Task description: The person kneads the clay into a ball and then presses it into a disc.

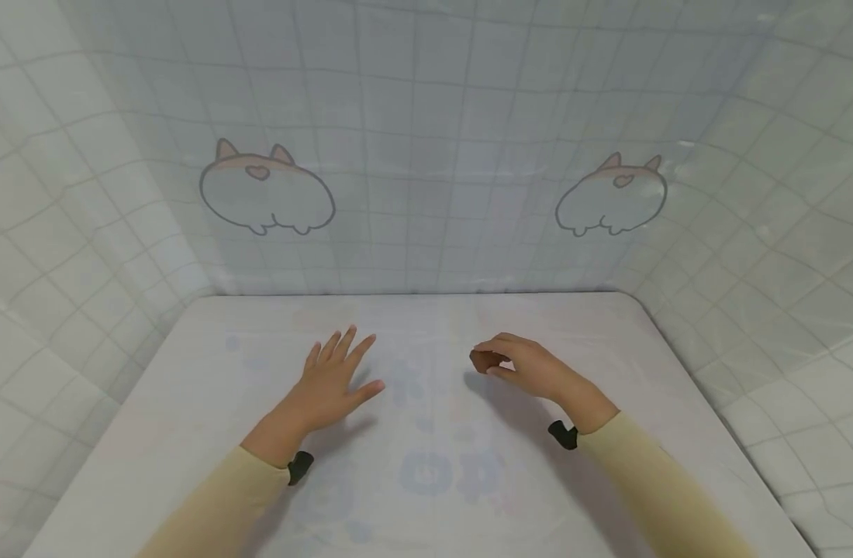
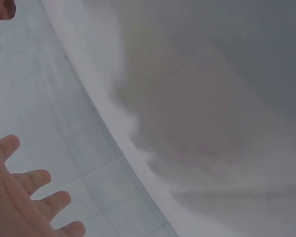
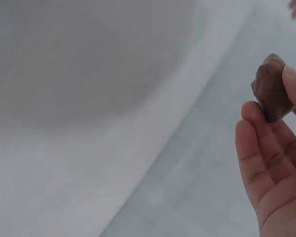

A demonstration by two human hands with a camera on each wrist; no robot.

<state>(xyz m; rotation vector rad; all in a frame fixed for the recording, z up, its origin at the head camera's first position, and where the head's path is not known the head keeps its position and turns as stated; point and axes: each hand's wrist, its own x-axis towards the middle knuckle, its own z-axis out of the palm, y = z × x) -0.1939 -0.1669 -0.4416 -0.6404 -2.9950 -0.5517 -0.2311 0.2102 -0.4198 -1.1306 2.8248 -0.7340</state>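
Observation:
A small, glossy brown lump with faceted, angular sides sits between the thumb and fingertips of my right hand. In the head view this lump shows at the hand's fingertips, above the table right of centre, with a shadow below it. The right wrist view has the other fingers extended beside it. My left hand hovers over the table left of centre, palm down, fingers straight and spread, holding nothing. Part of the left hand appears at the left wrist view's lower left.
A pale cloth with faint blue prints covers the table. Behind it hangs a white grid-patterned curtain with two round cartoon animals drawn on it. Similar curtains stand along both sides. Each wrist carries a dark strap piece.

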